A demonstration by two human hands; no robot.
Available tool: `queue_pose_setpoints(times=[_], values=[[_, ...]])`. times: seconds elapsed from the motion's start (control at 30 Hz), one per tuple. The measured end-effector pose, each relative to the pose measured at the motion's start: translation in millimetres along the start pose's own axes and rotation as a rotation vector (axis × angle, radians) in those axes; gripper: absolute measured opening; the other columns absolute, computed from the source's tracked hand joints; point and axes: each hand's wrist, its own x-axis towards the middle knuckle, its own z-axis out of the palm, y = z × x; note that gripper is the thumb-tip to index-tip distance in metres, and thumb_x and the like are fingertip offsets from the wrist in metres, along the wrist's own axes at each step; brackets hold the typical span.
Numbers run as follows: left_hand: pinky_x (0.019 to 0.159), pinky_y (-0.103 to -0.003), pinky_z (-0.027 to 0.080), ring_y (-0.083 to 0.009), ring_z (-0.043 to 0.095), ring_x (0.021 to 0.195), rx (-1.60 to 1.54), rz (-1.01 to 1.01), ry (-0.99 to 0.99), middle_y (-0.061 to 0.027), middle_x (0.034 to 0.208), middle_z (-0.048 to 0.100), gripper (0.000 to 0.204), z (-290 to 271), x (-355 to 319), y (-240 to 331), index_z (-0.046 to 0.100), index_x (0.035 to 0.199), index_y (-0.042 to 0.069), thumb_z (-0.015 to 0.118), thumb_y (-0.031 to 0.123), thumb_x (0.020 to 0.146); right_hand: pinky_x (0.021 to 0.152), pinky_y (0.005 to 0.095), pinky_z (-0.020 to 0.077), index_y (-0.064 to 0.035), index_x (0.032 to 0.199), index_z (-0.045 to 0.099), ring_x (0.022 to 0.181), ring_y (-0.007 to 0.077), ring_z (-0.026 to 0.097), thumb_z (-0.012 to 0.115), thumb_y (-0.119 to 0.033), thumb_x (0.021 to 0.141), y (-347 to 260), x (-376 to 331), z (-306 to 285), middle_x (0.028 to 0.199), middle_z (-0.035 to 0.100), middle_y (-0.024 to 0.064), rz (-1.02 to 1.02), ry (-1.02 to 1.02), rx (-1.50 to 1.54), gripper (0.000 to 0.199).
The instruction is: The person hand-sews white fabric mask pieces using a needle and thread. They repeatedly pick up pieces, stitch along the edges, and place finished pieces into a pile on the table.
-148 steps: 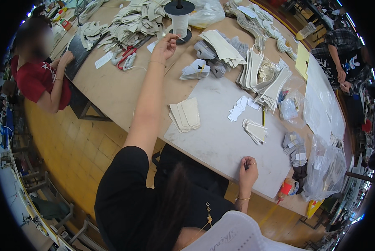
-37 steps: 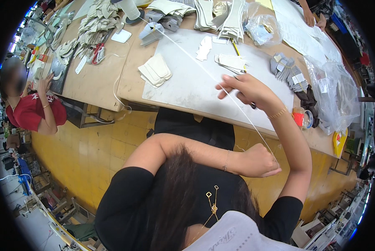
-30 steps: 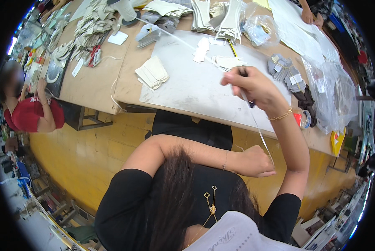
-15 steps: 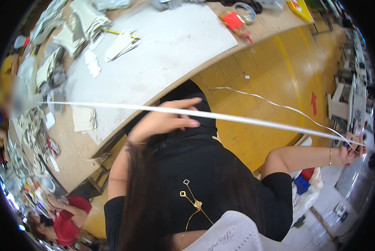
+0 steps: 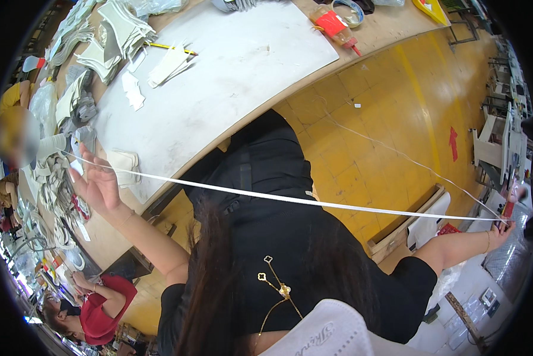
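Observation:
A narrow white strip (image 5: 248,192) runs taut across my body, from the far left of the table to my right side. My right hand (image 5: 500,234), at the far right with the arm stretched out, has its fingers closed on the strip. A thin slack length (image 5: 391,149) of white strip trails from that hand over the floor. On the left, my left hand (image 5: 102,187) is raised at the table edge with fingers apart, and the strip crosses by the fingers. Whether they touch it I cannot tell.
The table (image 5: 219,77) carries stacked pale cut pieces (image 5: 124,29), a yellow pencil (image 5: 170,47), a bottle with a red label (image 5: 334,26) and a tape roll (image 5: 349,13). A co-worker in red (image 5: 106,308) sits at lower left. A wooden frame (image 5: 406,222) stands right of me.
My left hand has moved left along the strip, from in front of my body to the table edge, and its fingers have spread. The strip's right part sits lower.

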Motion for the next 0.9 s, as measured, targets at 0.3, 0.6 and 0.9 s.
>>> queue_pose_setpoints(times=[0.3,0.6,0.9], values=[[0.073,-0.034,0.062,-0.0229,0.074,0.101,0.358,0.145,0.146,-0.0119,0.118,0.073,0.029,-20.2,-14.6,-8.8,0.061,0.128,0.007,0.047,0.026,0.111,0.061,0.0383,0.0499,-0.0088,0.102,0.065,0.07,0.022,0.063,0.072,-0.046,0.094,252.3,-17.9,-120.0,0.086,0.068,0.0071,0.339,0.006,-1.345,0.039],[0.07,-0.03,0.06,-0.0229,0.074,0.085,0.676,0.348,0.501,-0.0167,0.11,0.073,0.032,-9.0,-21.7,-53.5,0.065,0.121,0.003,0.055,0.031,0.108,0.064,0.0306,0.0486,-0.0028,0.114,0.055,0.073,0.0163,0.059,0.072,-0.028,0.095,412.8,-184.3,268.1,0.091,0.061,0.0085,0.152,-1.151,-1.928,0.036],[0.066,-0.028,0.058,-0.0218,0.075,0.083,0.789,0.344,0.567,-0.0148,0.109,0.073,0.035,17.7,-31.4,-64.8,0.068,0.112,0.0,0.056,0.033,0.107,0.075,0.0392,0.0502,-0.0168,0.137,0.065,0.086,0.0291,0.062,0.071,-0.005,0.09,469.7,-690.8,618.4,0.1,0.059,0.0123,-0.799,-2.306,-0.504,0.048]])
